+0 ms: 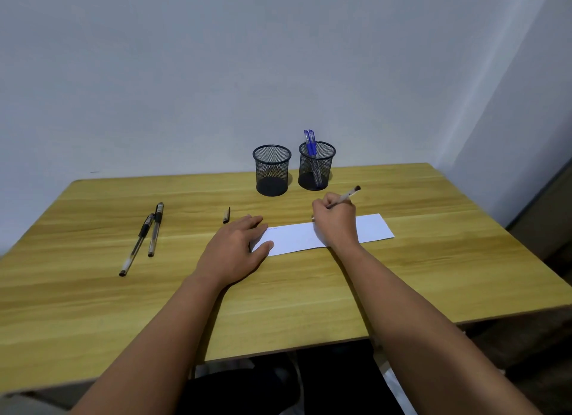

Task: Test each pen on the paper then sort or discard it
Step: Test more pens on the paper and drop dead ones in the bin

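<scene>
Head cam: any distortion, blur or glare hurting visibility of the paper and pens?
Head view: wide-angle bowing bends the table edges; soft, even light, faint shadows, no glare. Paper is bright, its faint marks near the left hand barely readable. Right hand hides the pen tip. Two pens at left are sharp enough; forearms nearest the camera look soft.

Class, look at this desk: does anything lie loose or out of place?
Only a loose pen cap, lying alone on the table beyond the left hand. It probably belongs to the pen the right hand holds over the paper.
</scene>
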A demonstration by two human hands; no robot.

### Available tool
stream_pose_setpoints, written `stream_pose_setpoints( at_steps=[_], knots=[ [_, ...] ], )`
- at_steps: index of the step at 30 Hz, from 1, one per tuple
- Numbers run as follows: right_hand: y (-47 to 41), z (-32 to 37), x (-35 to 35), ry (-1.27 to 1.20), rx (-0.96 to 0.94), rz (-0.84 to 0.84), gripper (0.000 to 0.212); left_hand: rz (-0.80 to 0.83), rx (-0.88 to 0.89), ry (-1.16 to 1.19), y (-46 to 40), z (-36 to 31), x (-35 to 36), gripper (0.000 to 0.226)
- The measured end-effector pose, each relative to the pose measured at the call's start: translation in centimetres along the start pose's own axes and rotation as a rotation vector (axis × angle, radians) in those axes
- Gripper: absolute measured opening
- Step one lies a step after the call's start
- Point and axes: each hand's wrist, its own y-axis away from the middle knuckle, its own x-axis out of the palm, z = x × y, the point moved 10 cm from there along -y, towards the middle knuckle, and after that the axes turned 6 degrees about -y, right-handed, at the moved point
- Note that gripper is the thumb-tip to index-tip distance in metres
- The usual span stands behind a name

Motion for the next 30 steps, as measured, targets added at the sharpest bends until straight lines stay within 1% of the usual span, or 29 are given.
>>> stream_pose_setpoints(
  at_steps=[5, 7, 9, 12, 14, 16, 17, 19, 20, 23, 25, 27, 28, 30],
  knots=[
    [-0.3, -0.9, -0.5, -0.105, 0.096, -0.024, 0.033, 0.006, 0.001, -0.001, 0.0, 0.1, 0.1, 0.055],
    [-0.4, -1.1, -0.2, -0.141, 0.121, -0.005, 0.028, 0.006, -0.003, 0.003, 0.0, 0.1, 0.1, 0.055],
    [-0.4, -1.1, 0.4, -0.141, 0.132, 0.044, 0.027, 0.007, -0.007, 0.009, 0.1, 0.0, 0.0, 0.053],
    [-0.7, 0.9, 1.3, -0.030, 0.056, 0.121, 0.038, -0.005, -0.012, 0.034, 0.1, -0.2, -0.6, 0.050],
    [-1.0, 3.0, 1.2, 0.009, -0.011, 0.108, 0.047, -0.046, -0.050, 0.093, 0.0, 0.1, -1.5, 0.047],
    [-1.1, 4.7, 1.0, -0.057, -0.041, 0.075, 0.049, -0.136, -0.091, 0.113, -0.3, 0.9, -3.0, 0.042],
    [-1.1, 5.4, 1.0, -0.104, -0.044, 0.073, 0.049, -0.183, -0.106, 0.087, -0.5, 1.4, -3.8, 0.038],
    [-0.7, 6.1, 1.1, -0.189, -0.006, 0.082, 0.041, -0.227, -0.182, -0.017, -0.9, 3.0, -5.1, 0.035],
    [-0.5, 6.1, 1.3, -0.227, 0.037, 0.099, 0.035, -0.210, -0.252, -0.072, -1.0, 4.1, -5.4, 0.037],
    [0.3, 5.7, 2.2, -0.379, 0.188, 0.188, 0.032, -0.067, -0.468, -0.211, -1.2, 7.3, -5.1, 0.042],
    [0.6, 5.3, 2.3, -0.431, 0.211, 0.209, 0.023, -0.023, -0.491, -0.276, -1.4, 7.9, -4.8, 0.035],
    [0.9, 5.0, 2.1, -0.411, 0.184, 0.214, 0.011, -0.051, -0.480, -0.241, -1.6, 7.9, -4.9, 0.026],
    [1.1, 4.8, 1.9, -0.394, 0.170, 0.221, 0.010, -0.063, -0.479, -0.206, -1.6, 7.9, -4.9, 0.022],
    [1.4, 4.4, 1.9, -0.373, 0.170, 0.263, 0.013, -0.078, -0.486, -0.106, -1.5, 7.9, -4.9, 0.013]
  ],
)
